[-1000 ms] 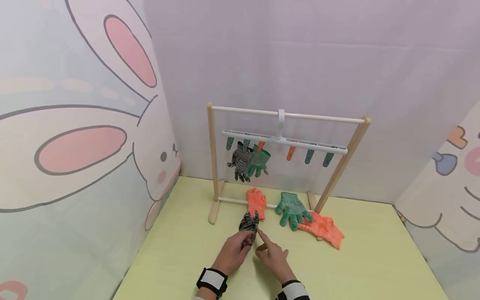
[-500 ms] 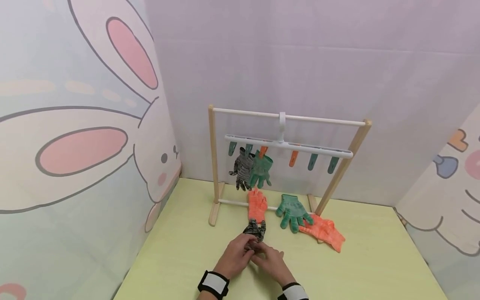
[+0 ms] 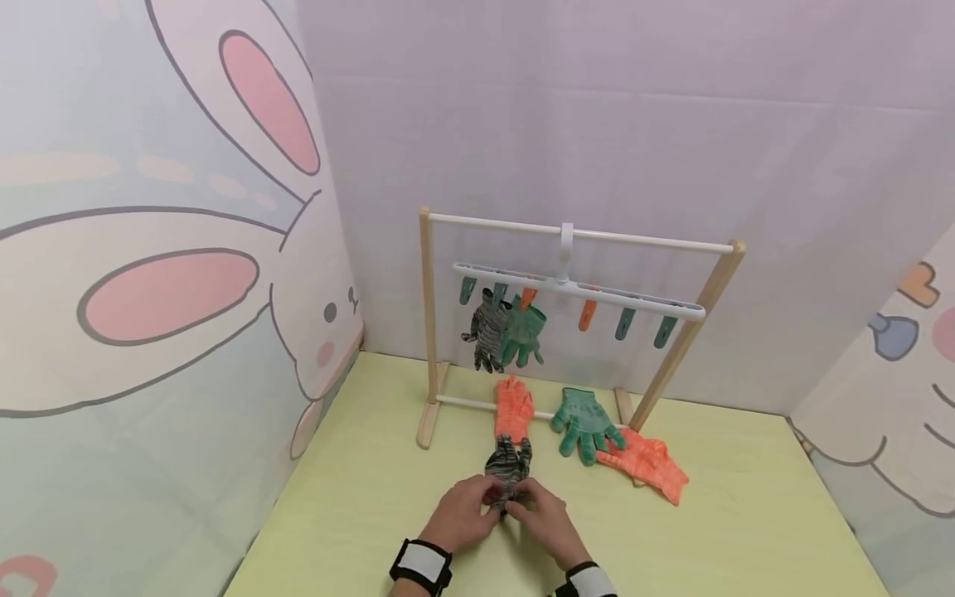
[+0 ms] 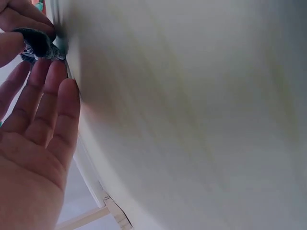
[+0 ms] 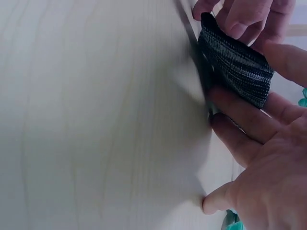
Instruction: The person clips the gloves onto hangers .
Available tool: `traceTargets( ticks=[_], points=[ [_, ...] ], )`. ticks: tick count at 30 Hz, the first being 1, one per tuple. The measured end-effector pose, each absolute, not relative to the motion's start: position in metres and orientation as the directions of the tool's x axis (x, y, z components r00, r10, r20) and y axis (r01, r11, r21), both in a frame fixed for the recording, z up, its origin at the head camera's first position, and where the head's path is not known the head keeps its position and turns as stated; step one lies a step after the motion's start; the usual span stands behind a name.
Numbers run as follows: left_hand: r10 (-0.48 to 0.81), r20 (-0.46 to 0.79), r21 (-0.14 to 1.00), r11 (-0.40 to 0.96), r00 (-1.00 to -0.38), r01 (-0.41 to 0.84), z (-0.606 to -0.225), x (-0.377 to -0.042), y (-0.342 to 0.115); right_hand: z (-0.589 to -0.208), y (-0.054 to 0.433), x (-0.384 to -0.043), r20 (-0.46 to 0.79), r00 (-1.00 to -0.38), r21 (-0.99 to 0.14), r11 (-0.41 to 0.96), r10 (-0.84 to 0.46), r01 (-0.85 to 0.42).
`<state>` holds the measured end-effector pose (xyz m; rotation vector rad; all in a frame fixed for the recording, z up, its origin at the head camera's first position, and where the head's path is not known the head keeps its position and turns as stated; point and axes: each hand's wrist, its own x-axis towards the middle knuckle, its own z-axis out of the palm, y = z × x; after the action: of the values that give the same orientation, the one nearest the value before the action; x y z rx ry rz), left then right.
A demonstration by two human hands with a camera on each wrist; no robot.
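Observation:
A black-and-grey striped knit glove [image 3: 507, 461] lies near the front of the table, fingers away from the person. My left hand [image 3: 460, 514] pinches the left side of its cuff, and my right hand [image 3: 550, 521] the right side. Seen from the right wrist, the ribbed cuff [image 5: 235, 60] is spread between both hands, with right-hand fingers [image 5: 244, 112] under its edge and the thumb above. Only a small dark bit of cuff [image 4: 41, 43] shows in the left wrist view, by the fingertips.
An orange glove [image 3: 513, 410] lies just beyond the striped one. To the right are a green glove [image 3: 585, 423] and another orange glove [image 3: 649, 466]. Behind stands a wooden rack [image 3: 429, 307] bearing a white clip hanger [image 3: 612, 293], where a striped glove [image 3: 489, 332] and a green glove [image 3: 524, 332] hang.
The striped glove has come closer to the person and turned straighter. The right hand, earlier beside it with index finger extended, now grips the cuff along with the left.

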<state>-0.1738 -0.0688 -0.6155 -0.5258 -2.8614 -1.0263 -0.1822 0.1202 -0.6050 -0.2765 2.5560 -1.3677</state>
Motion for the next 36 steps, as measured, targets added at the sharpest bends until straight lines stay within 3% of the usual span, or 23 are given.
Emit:
traceTargets(
  ticks=[23, 36],
  points=[
    [0.310, 0.210, 0.592, 0.715, -0.927, 0.373, -0.6183, -0.1746, -0.0672, -0.6088, 0.1202, -0.1789, -0.104, -0.958, -0.914, 0.406, -0.267, -0.014],
    [0.298, 0.175, 0.590, 0.732, -0.939, 0.342, -0.6150, -0.1747, -0.0655, -0.6102, 0.1201, -0.1820, -0.125, -0.963, -0.904, 0.427, -0.241, 0.010]
  ],
)
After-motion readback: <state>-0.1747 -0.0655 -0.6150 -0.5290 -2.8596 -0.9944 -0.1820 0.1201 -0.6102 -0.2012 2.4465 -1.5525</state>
